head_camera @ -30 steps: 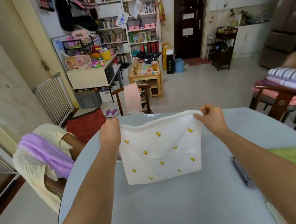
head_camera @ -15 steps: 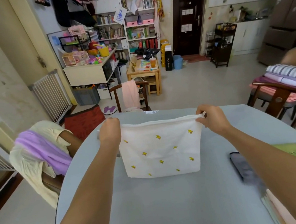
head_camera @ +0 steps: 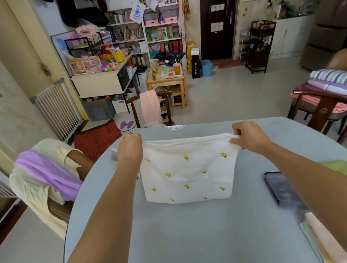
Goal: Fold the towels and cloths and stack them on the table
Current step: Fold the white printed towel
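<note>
A white towel [head_camera: 187,172] with small yellow prints lies folded on the grey round table [head_camera: 200,235], its far edge doubled over. My left hand [head_camera: 129,147] pinches the far left corner and my right hand [head_camera: 249,137] pinches the far right corner. A green cloth [head_camera: 344,172] lies at the table's right edge, partly behind my right arm. At the near right a stack of folded pale pink and cream cloths [head_camera: 323,242] shows.
A dark phone [head_camera: 281,188] lies on the table beside my right arm. A chair at left carries a purple cloth [head_camera: 46,174] over a cream one. A chair at right holds folded striped and purple linens [head_camera: 334,81]. A pink cloth [head_camera: 150,108] hangs on the far chair.
Both hands lowered the towel's far edge toward the table. The towel now lies flatter and reaches less far toward me. The view tilted down, showing the stack at near right.
</note>
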